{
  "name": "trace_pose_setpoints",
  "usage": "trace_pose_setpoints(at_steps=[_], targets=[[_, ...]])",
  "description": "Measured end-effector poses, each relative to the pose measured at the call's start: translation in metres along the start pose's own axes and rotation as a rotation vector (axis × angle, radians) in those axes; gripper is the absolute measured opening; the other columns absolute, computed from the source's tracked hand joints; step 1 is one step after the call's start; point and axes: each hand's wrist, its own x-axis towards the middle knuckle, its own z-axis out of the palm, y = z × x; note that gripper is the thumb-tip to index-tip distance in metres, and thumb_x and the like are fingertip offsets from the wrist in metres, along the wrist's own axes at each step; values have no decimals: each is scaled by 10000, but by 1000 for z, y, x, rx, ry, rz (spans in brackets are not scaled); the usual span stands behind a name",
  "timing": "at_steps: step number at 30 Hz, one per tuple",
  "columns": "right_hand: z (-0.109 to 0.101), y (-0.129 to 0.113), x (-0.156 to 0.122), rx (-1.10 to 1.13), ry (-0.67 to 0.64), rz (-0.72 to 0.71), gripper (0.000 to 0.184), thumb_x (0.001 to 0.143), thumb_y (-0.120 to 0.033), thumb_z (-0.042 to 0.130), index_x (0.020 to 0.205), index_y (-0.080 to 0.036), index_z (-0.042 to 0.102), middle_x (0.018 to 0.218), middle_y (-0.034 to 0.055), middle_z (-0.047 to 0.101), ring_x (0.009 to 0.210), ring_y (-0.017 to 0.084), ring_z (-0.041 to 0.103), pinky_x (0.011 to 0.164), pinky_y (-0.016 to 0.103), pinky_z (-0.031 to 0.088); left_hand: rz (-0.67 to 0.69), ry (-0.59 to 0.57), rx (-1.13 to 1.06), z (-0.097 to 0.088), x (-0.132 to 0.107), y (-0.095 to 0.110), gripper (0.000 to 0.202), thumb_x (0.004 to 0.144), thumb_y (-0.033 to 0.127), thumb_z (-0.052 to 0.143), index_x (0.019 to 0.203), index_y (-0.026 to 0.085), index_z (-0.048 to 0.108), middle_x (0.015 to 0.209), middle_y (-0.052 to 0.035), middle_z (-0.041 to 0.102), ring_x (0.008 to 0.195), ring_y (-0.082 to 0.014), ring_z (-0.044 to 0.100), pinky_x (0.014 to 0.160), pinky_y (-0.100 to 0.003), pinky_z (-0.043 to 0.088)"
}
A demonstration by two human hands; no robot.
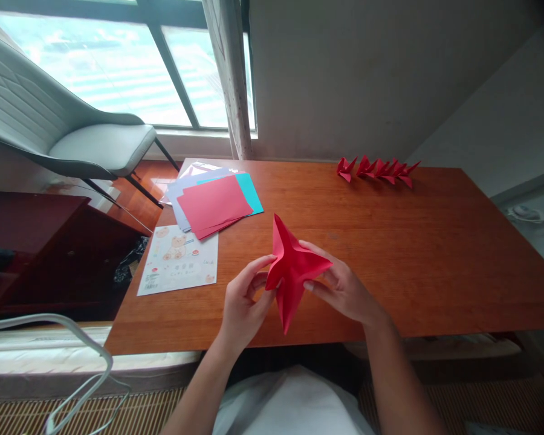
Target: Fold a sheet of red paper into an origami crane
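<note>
A red paper piece (pixel 294 260), folded into a four-pointed star shape, is held up over the table's front part. My left hand (pixel 247 296) pinches its left point between thumb and fingers. On the other side, my right hand (pixel 344 287) grips the right part, with the thumb in front and the fingers partly hidden behind the paper. One point of the piece aims away from me and another hangs down toward my lap.
Red paper sheets (pixel 217 202) lie over a blue sheet (pixel 252 192) at the left of the wooden table (pixel 435 260). Nearer is a bear-printed sheet (pixel 181 260). Several red folded paper figures (pixel 383 170) stand along the back edge. A chair (pixel 104 145) is by the window.
</note>
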Motion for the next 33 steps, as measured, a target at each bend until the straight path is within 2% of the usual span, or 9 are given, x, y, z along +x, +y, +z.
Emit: trace_pose_setpoints(at_steps=[5,10,17,22,25,28,33], targets=[[-4,-1,0,-204,-18,-82,562,915,-307,667,1455,-314,510,1480,54,539,1402,250,472,1204,434,353,3,-7,8,1,1,-3,395,840,153,718,1223,243,691,1142,-71,747,988,-200,737,829,-256,610],[-3,-6,0,-288,44,-113,564,896,-240,663,1435,-320,519,1340,65,594,1253,260,568,1065,417,490,0,-42,35,2,0,-4,404,863,154,691,1255,243,654,1139,-71,740,961,-194,740,838,-272,612],[-3,-8,0,-402,34,-133,470,927,-311,659,1385,-293,553,1254,66,658,1155,250,625,1004,399,521,66,-122,221,0,-1,-5,403,899,160,639,1295,231,608,1182,-97,722,940,-192,746,859,-298,616],[-5,-10,1,-498,1,-184,460,947,-279,636,1398,-283,543,1240,77,662,1166,242,616,1012,410,514,94,-127,285,-2,0,-3,378,905,148,618,1276,218,599,1210,-99,715,927,-183,749,852,-299,620],[-5,-12,3,-530,19,-199,438,939,-267,644,1371,-281,569,1347,88,601,1275,251,556,1086,428,471,105,-124,309,-2,0,-1,365,905,139,614,1263,211,598,1221,-105,708,931,-183,747,843,-302,624],[-6,-13,2,-510,17,-201,451,933,-287,656,1374,-285,563,1422,82,568,1335,250,527,1130,424,448,119,-126,317,-2,1,2,342,907,130,605,1241,202,606,1243,-115,691,932,-180,741,837,-306,625],[-6,-12,-1,-480,-4,-180,483,919,-309,679,1383,-282,549,1415,68,599,1328,235,552,1127,390,458,102,-123,255,-1,1,3,245,895,137,631,1134,185,643,1258,-125,663,979,-195,723,842,-308,618]])
